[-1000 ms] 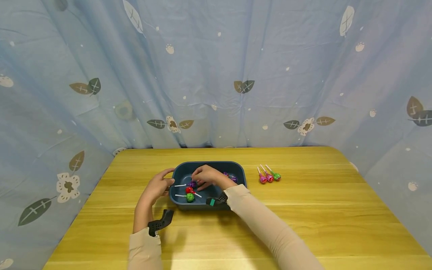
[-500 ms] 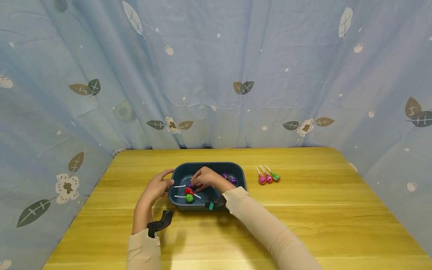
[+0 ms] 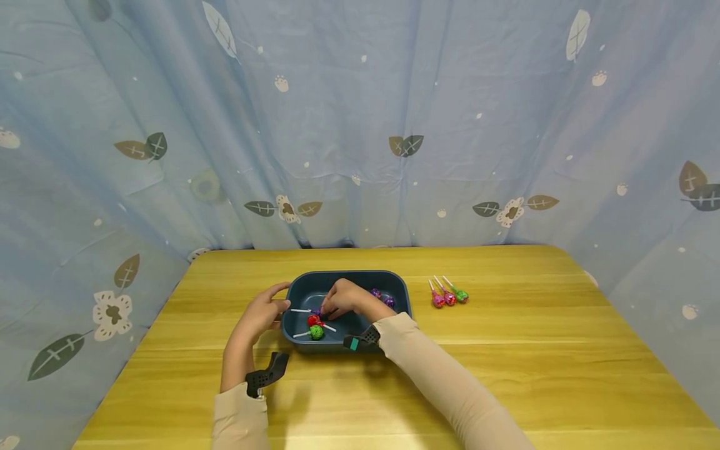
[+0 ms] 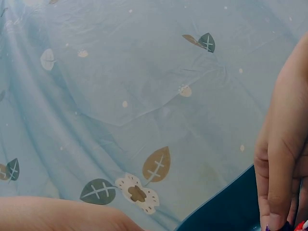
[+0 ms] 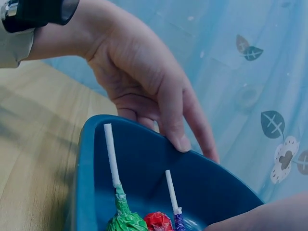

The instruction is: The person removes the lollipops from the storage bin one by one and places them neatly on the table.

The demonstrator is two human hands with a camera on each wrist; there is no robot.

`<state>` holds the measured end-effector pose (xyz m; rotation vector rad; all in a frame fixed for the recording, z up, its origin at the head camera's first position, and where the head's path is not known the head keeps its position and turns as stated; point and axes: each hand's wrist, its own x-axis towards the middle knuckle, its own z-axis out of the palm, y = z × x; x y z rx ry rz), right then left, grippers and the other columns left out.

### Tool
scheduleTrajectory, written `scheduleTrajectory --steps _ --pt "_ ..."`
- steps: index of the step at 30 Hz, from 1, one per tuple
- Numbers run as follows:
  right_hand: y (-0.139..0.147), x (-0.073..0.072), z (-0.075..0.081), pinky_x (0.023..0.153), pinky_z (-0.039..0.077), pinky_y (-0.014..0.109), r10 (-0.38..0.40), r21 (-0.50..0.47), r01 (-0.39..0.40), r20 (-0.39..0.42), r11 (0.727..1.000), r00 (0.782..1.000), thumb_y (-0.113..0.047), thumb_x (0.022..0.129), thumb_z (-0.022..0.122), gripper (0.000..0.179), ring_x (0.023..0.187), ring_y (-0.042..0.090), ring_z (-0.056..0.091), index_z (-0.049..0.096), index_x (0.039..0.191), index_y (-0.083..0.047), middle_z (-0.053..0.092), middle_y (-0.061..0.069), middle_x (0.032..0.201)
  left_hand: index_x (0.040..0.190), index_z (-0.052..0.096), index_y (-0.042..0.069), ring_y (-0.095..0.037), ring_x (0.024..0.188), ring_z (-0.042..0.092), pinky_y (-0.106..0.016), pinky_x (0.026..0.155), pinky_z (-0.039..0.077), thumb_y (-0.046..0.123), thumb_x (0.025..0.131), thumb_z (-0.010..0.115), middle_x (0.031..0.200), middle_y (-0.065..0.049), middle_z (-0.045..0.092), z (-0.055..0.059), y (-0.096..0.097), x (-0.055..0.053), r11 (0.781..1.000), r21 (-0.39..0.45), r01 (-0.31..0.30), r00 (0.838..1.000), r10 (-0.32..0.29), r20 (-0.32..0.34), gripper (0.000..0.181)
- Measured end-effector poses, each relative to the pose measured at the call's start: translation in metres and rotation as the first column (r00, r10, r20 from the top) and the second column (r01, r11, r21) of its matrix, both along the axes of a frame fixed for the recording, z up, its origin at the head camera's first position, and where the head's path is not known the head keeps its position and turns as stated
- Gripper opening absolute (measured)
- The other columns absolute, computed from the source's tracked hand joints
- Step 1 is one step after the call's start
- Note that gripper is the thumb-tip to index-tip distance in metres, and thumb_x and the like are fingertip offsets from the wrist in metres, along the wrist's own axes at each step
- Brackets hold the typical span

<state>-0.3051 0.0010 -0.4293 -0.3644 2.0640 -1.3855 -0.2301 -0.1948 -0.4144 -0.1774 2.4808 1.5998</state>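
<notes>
Pinching the purple lollipop (image 3: 316, 311), the right hand (image 3: 347, 296) should avoid nudging the red one (image 3: 313, 319). The left hand (image 3: 262, 315) grips the box (image 3: 323, 346).

visible lollipops (image 3: 317, 332): 8 | bins (image 3: 320, 345): 1 | hands (image 3: 261, 317): 2 | tables (image 3: 534, 344): 1

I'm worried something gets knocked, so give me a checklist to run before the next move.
1. Left hand on the bin: ok, thumb over the rim.
2. Right hand at the purple lollipop: ok, pinching it.
3. Pinch firm enough: cannot tell.
4. Space around that lollipop: not ok, the red lollipop lies close beside it.
5. Three lollipops on the table away from both hands: ok, right of the bin.
</notes>
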Motion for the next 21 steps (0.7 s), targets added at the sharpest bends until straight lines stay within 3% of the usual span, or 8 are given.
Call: scheduleTrajectory --steps 13,21 --pt "0.022 0.001 0.006 0.074 0.056 0.034 0.017 0.044 -0.019 0.032 0.999 0.999 -0.001 0.084 0.071 0.015 0.076 0.021 0.070 0.072 0.092 0.011 0.071 0.012 0.082 0.148 0.035 0.003 -0.029 0.089 0.065 -0.037 0.072 0.055 0.008 0.101 0.047 0.123 -0.029 0.055 -0.001 0.000 0.001 1.000 -0.003 -0.004 1.000 0.004 -0.002 0.049" --pt "0.040 0.004 0.011 0.079 0.055 0.036 0.032 -0.021 -0.032 0.016 0.999 0.999 -0.004 0.087 0.069 0.015 0.084 0.026 0.070 0.072 0.093 0.010 0.071 0.012 0.087 0.148 0.035 0.004 -0.030 0.090 0.065 -0.037 0.072 0.055 0.009 0.101 0.047 0.123 -0.028 0.055 0.000 0.001 -0.001 1.000 -0.025 0.000 1.000 0.000 -0.009 0.049"
